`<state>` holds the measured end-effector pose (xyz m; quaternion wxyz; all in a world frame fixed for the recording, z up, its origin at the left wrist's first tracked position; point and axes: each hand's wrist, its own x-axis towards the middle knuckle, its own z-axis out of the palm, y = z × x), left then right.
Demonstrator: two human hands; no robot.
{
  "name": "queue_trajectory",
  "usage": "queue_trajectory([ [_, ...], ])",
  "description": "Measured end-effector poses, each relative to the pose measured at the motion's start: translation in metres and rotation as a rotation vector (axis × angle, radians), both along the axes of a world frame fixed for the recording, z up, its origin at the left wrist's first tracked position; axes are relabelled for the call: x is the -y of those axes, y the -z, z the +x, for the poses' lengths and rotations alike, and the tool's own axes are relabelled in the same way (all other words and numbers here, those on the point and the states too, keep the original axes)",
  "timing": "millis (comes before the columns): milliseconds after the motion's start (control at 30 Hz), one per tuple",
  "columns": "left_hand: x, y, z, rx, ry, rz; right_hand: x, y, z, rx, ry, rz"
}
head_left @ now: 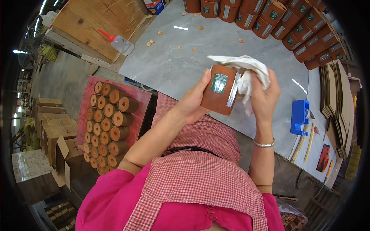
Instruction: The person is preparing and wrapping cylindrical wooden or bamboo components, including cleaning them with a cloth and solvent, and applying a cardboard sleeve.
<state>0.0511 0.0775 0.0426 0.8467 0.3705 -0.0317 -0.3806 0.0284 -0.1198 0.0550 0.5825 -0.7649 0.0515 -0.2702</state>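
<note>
And there it was, right in the middle of the frame: a brown canister [216,104], tilted a little, its green label [219,84] facing up and a silver strip [232,94] down its right side. The left hand [194,98] had it, half curled around the left side and lower end, thumb along the edge, the other fingers mostly hidden. Over on the right, the right hand [265,90] was bent around a bunched white cloth [241,61], fingers partly covered, the cloth right up against the canister's upper right edge. All this above a grey table [173,77]! Similar canisters [246,19] stood stacked at the upper right; a clear bottle [122,45] with a red tip sat upper left; drilled brown cylinders [119,134] crowded a red board [86,111] at left; and a blue tape dispenser [298,117] held the right.
</note>
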Motion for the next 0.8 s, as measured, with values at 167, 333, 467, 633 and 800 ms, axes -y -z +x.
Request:
queue_trajectory([
  [167, 0.004, -0.003, 0.004, 0.058, -0.064, 0.085, 0.008, -0.008, -0.015, 0.148, 0.172, -0.106],
  [333, 0.017, 0.006, 0.003, 0.224, -0.229, 0.151, -0.016, -0.021, -0.016, 0.299, 0.074, -0.695],
  [467, -0.001, 0.029, 0.017, 0.086, -0.150, -0.051, -0.051, -0.020, -0.044, 0.214, -0.332, -0.715],
  [633, 0.009, 0.023, 0.008, 0.174, -0.297, 0.285, -0.034, -0.009, -0.075, 0.100, -0.462, -0.541],
  [800, 0.000, 0.025, 0.002, 0.321, -0.104, 0.349, 0.072, -0.008, -0.106, 0.009, 0.275, -0.678],
])
